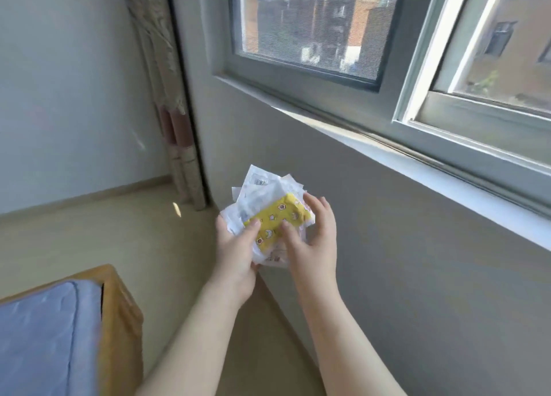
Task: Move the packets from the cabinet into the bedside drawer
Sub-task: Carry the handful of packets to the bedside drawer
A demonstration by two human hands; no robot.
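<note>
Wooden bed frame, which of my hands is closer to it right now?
Left. The left hand grips the bundle of packets on the side toward the wooden bed frame; the right hand holds the bundle's other side, toward the window wall.

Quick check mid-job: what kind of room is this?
Most likely a bedroom: a wooden bed frame with a blue mattress at lower left, a curtain in the corner and a sliding window.
</note>
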